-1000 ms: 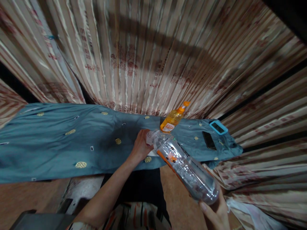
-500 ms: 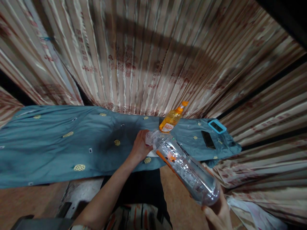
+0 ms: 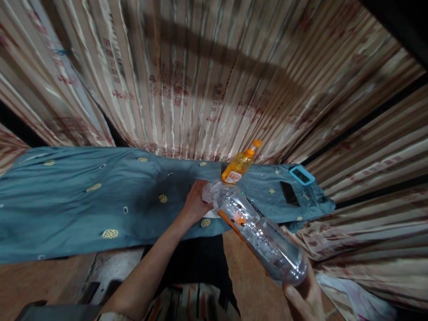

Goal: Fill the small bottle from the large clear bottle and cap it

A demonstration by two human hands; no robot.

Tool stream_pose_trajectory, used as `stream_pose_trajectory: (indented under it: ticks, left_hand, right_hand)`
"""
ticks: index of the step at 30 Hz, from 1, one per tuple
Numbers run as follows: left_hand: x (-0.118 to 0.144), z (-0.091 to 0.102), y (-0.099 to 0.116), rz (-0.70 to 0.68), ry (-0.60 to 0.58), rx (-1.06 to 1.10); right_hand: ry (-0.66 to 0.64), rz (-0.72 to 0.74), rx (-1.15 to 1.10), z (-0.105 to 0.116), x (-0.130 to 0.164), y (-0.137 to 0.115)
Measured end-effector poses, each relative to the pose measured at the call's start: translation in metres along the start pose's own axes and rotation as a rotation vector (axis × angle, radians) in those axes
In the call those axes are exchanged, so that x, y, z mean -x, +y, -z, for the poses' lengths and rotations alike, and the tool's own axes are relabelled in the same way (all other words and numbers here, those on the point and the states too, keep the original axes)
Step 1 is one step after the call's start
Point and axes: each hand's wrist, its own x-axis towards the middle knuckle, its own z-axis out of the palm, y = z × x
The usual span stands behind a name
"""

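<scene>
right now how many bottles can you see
2: a clear plastic bottle tilted, its base in the right hand; an orange bottle on the blue cloth behind it.

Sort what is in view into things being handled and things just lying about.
In hand: large clear plastic bottle, base held by right hand; left hand at its neck.
Lying about: small orange-capped bottle, black phone, blue-cased phone, teal patterned cloth.

Dim warm light from above/behind me. My head and arms throw a broad soft shadow across the curtain (image 3: 207,89). Glare spots on the clear bottle (image 3: 259,232) in my right hand (image 3: 306,298). Heavy fisheye bend at edges, corners dark, slight blur.
</scene>
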Motion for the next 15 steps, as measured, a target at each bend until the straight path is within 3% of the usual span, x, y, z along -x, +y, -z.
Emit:
stream_pose_trajectory:
  ticks: [5, 15]
  left_hand:
    - [-0.0009, -0.0007, -0.0027, -0.001, -0.015, 0.018]
    - [-0.0012, -0.0021, -0.0062, -0.017, 0.006, 0.045]
  right_hand:
    - [-0.032, 0.000, -0.015, 0.0021, 0.0000, 0.0024]
    - [0.025, -0.060, -0.051, -0.0032, 0.0036, -0.0060]
